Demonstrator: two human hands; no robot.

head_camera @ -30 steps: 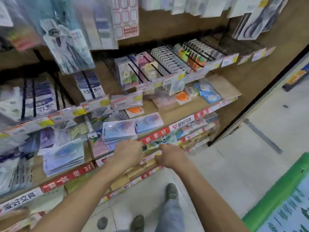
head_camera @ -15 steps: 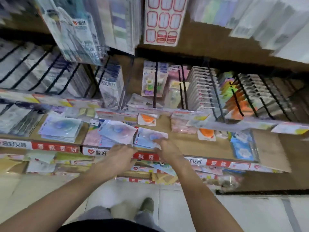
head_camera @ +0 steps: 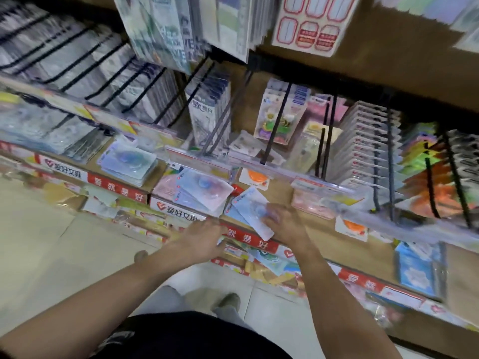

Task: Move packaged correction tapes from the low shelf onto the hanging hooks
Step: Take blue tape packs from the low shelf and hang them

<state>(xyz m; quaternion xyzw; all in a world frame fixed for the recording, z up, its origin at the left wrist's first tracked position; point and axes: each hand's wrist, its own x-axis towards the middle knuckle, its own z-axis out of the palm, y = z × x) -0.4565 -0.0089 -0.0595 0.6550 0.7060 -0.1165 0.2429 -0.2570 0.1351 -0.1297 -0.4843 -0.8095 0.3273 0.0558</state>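
Stacks of packaged correction tapes lie on the low wooden shelf (head_camera: 326,239). One fanned pink-and-blue stack (head_camera: 202,193) sits left of centre and another stack (head_camera: 129,164) lies further left. My right hand (head_camera: 285,225) lies over a blue pack of correction tape (head_camera: 246,208), fingers curled on its blister; the pack's corner juts over the red shelf strip. My left hand (head_camera: 204,239) hovers at the shelf edge with fingers spread, holding nothing. Black hanging hooks (head_camera: 274,125) stick out above the shelf, several loaded with packs.
A clear price rail (head_camera: 259,167) runs under the hooks, just above the stacks. Orange-topped packs (head_camera: 351,228) and a blue packet (head_camera: 417,270) lie to the right on the shelf. More goods fill the lower shelf (head_camera: 259,260). My feet stand on tiled floor (head_camera: 51,242).
The view has swung left and closer. My right hand has moved onto the blue pack and turned it askew. My left hand has opened and slid right along the shelf edge.
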